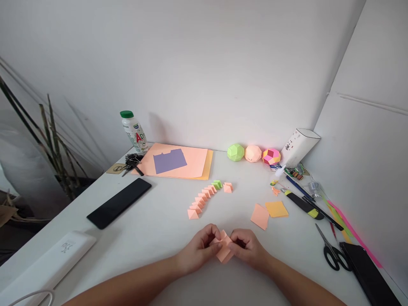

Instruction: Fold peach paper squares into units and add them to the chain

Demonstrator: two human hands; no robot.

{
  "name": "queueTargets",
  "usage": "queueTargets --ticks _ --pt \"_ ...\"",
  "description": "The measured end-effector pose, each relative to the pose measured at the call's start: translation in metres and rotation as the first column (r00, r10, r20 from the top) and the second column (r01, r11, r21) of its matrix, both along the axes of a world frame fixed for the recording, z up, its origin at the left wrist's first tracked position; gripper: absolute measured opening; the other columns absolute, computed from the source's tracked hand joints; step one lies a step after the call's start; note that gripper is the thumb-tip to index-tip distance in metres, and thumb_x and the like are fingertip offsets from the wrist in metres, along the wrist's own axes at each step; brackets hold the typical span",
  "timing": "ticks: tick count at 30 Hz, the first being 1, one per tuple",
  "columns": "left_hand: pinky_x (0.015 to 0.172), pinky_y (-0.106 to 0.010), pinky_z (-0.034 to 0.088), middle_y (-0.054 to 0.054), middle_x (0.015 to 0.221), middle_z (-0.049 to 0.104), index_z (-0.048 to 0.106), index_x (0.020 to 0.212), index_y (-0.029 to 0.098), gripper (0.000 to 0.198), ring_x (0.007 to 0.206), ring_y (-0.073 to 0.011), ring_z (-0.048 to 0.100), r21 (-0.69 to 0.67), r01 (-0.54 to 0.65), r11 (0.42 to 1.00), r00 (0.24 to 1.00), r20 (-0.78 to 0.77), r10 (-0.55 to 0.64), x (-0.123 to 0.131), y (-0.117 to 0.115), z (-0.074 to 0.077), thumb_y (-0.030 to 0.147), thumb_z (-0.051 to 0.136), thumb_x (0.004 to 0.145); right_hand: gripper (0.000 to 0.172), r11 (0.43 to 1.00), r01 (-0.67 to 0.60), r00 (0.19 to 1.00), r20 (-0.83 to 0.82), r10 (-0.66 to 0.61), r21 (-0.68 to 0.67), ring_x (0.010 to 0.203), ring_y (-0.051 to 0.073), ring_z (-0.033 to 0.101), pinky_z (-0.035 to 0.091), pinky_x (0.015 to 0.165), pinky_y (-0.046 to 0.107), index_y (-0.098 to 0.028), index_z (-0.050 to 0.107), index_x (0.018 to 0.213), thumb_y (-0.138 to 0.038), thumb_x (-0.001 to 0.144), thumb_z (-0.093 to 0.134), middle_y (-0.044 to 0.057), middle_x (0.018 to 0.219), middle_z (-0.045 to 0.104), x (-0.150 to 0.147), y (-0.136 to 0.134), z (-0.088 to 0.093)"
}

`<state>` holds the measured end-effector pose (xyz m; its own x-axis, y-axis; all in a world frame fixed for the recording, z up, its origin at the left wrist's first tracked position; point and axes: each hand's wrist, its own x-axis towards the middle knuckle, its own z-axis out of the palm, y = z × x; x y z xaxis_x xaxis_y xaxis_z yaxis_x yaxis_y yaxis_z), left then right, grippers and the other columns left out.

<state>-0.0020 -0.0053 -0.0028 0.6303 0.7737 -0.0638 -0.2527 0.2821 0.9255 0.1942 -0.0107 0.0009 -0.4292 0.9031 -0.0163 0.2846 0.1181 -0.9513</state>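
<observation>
Both my hands meet at the near middle of the white table [159,229]. My left hand [199,248] and my right hand [248,248] pinch a small folded piece of pale orange paper [224,250] between their fingertips. Beyond them a curved row of several folded orange paper units [201,199] lies on the table, ending in a green unit [217,184] and one more orange unit [228,187]. To the right of my hands lie a loose orange paper square [260,216] and a small pad of yellow-orange squares [276,208].
Three paper balls, green [235,152], peach [253,153] and pink-yellow [271,156], stand by the wall. Paper sheets [178,160], a bottle [134,131], keys [130,163] and a black phone [119,202] lie left. Scissors [333,250], pens [302,199], paper strips and a white box [298,146] are right.
</observation>
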Motion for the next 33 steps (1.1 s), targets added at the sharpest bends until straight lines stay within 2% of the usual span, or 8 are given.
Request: queueTargets --ticks 3,8,13,19,25,29,33 --pt "0.063 -0.025 0.037 0.001 0.076 0.051 0.049 0.085 0.018 0.026 0.067 -0.0114 0.047 0.040 0.023 0.999 0.999 -0.029 -0.021 -0.002 0.000 0.000 0.042 0.057 0.083 0.023 1.000 -0.001 1.000 0.002 0.001 -0.002 0.051 0.009 0.030 0.025 0.047 0.022 -0.017 0.041 0.057 -0.022 0.076 0.053 -0.006 0.054 0.034 0.000 0.000 0.002" --pt "0.065 -0.027 0.040 0.001 0.075 0.049 0.056 0.107 0.021 0.032 0.069 -0.0132 0.048 0.071 0.020 0.997 0.997 -0.070 -0.015 -0.003 0.000 -0.007 0.042 0.057 0.082 0.019 1.000 0.004 1.000 -0.013 -0.004 -0.012 0.051 0.009 0.032 0.026 0.047 0.022 -0.017 0.044 0.059 -0.020 0.076 0.053 -0.005 0.055 0.036 -0.001 -0.001 0.004" --pt "0.069 -0.028 0.041 0.000 0.084 0.046 0.059 0.110 0.025 0.031 0.076 -0.0142 0.047 0.155 -0.026 0.988 0.993 -0.114 0.044 -0.003 0.002 -0.014 0.039 0.059 0.082 0.020 0.999 0.039 0.999 -0.027 -0.040 -0.010 0.051 0.009 0.032 0.027 0.048 0.022 -0.017 0.046 0.058 -0.020 0.076 0.054 -0.005 0.054 0.036 -0.002 0.000 0.003" --pt "0.070 -0.029 0.042 0.000 0.087 0.043 0.057 0.116 0.028 0.036 0.077 -0.0141 0.046 0.177 -0.021 0.984 0.994 -0.104 0.040 -0.003 0.002 -0.008 0.039 0.058 0.082 0.018 0.996 0.068 0.997 -0.029 -0.067 0.051 0.055 0.011 0.039 0.032 0.052 0.024 -0.017 0.054 0.060 -0.021 0.077 0.056 -0.003 0.058 0.043 0.000 0.001 0.002" --pt "0.071 -0.028 0.042 0.000 0.089 0.045 0.059 0.114 0.030 0.032 0.077 -0.0133 0.046 0.182 -0.017 0.983 0.997 -0.076 0.031 -0.005 0.005 -0.007 0.035 0.058 0.083 0.024 0.996 0.063 0.998 -0.027 -0.061 0.063 0.055 0.012 0.038 0.033 0.051 0.024 -0.018 0.054 0.059 -0.031 0.079 0.058 -0.002 0.058 0.044 0.000 0.001 0.001" --pt "0.070 -0.028 0.043 0.001 0.083 0.043 0.058 0.114 0.029 0.032 0.074 -0.0124 0.046 0.195 -0.004 0.981 0.991 -0.129 0.029 -0.005 0.004 -0.009 0.034 0.059 0.083 0.025 0.999 0.043 0.997 -0.057 -0.042 0.014 0.054 0.011 0.037 0.033 0.050 0.023 -0.018 0.054 0.063 -0.036 0.079 0.061 -0.003 0.059 0.044 0.002 0.000 -0.001" --pt "0.077 -0.031 0.045 -0.002 0.087 0.048 0.059 0.115 0.026 0.029 0.083 -0.0164 0.051 0.341 0.045 0.939 0.970 -0.239 0.041 -0.005 0.002 -0.003 0.033 0.052 0.087 0.023 0.994 0.058 0.991 -0.118 -0.069 -0.096 0.054 0.010 0.043 0.036 0.051 0.022 -0.017 0.056 0.069 -0.037 0.076 0.066 -0.003 0.061 0.049 0.004 -0.001 -0.006"
